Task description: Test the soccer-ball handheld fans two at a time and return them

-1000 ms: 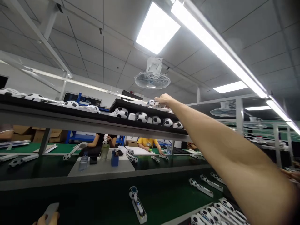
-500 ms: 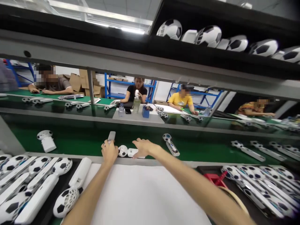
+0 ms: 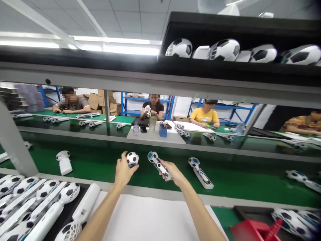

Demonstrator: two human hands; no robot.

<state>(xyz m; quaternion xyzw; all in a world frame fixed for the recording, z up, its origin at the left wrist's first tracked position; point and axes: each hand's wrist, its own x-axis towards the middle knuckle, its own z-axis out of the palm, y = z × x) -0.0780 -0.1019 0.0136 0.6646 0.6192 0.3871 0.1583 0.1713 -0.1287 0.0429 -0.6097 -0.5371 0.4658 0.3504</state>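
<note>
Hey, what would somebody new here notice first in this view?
Probably the left hand gripping a soccer-patterned ball and, beside it, the right hand holding an open gadget, both over the green counter at centre. Then the row of big soccer-patterned pieces at upper right, and the bright red bin at lower right.

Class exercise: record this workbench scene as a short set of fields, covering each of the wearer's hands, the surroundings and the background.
Left hand: holds a football-patterned round piece
Right hand: holds a slim unit with exposed insides
Green surface: another opened unit, right of the right hand
Near edge: white sheet
Near left: black tray of football-patterned units
Near right: red container
Above: upper shelf
Background: four people seen beneath the shelf
</note>
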